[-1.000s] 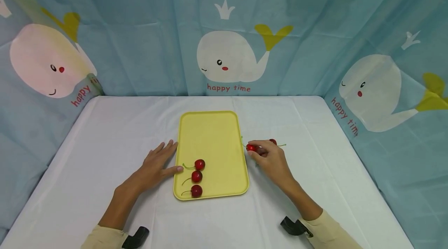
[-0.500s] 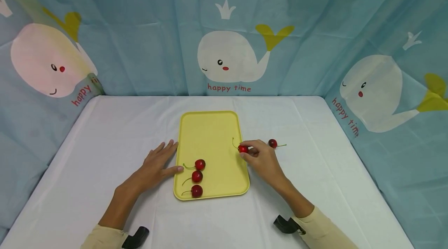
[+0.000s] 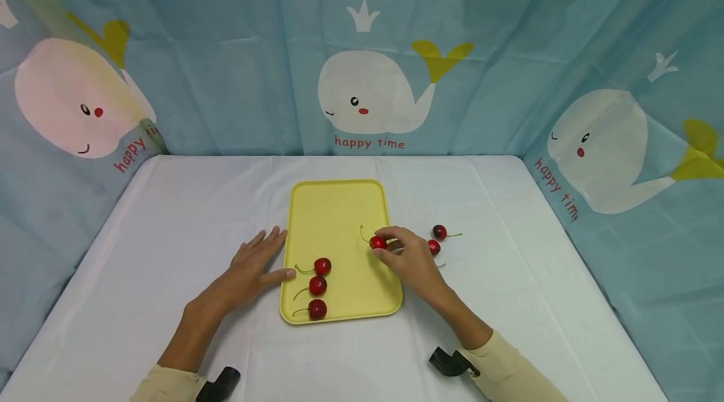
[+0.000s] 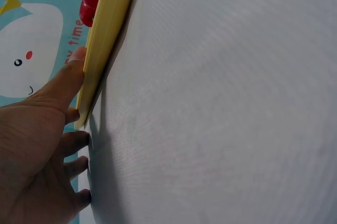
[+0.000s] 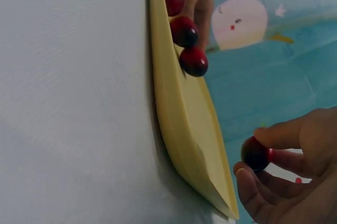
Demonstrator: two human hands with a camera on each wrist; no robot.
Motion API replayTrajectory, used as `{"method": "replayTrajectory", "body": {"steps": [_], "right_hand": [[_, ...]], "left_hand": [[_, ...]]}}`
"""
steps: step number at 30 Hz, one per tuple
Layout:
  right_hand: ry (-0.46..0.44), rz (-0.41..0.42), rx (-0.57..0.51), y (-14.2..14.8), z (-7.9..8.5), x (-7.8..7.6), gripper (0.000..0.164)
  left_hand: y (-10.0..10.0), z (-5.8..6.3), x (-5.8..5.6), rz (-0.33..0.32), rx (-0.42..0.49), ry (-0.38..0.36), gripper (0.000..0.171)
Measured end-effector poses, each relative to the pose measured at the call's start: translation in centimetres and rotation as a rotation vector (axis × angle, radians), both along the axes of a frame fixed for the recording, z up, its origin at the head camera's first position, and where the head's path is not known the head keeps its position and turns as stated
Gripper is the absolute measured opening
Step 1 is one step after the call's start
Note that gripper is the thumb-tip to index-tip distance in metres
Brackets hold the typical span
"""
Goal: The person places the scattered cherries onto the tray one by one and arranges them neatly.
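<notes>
A yellow tray (image 3: 345, 213) lies on the white table, with three red cherries (image 3: 317, 286) in a column near its left front corner, stems pointing left. My left hand (image 3: 251, 270) rests at the tray's left edge, fingers spread and fairly straight; in the left wrist view the thumb (image 4: 66, 79) touches the tray's rim. Over the right part of the tray, my right hand (image 3: 410, 260) pinches another cherry (image 3: 377, 243) between thumb and fingers. The right wrist view shows this cherry (image 5: 256, 154) held above the tray surface.
Right of the tray, two more cherries (image 3: 439, 232) lie on the white tablecloth (image 3: 509, 276), one partly hidden behind my right hand. A blue curtain (image 3: 243, 75) printed with whales surrounds the table at the back and sides.
My right hand has carried the pinched cherry leftward, from beside the tray's right edge to over the tray. A cherry behind that hand has come into sight. My left hand has stayed put.
</notes>
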State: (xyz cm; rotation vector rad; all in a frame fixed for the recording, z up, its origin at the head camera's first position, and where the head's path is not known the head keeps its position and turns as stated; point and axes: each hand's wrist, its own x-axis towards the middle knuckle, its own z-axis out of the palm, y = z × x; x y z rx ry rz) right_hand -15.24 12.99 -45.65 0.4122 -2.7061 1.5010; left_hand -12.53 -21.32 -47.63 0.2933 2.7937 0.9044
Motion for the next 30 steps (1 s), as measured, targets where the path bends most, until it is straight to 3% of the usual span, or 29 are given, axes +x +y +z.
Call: {"method": "replayTrajectory", "body": {"steps": [30], "right_hand": [[-0.046,0.11,-0.006,-4.0,-0.6,-0.7,0.029]], "left_hand": [[-0.1,-0.2,-0.1,-0.003,0.005,0.005,0.096]]}}
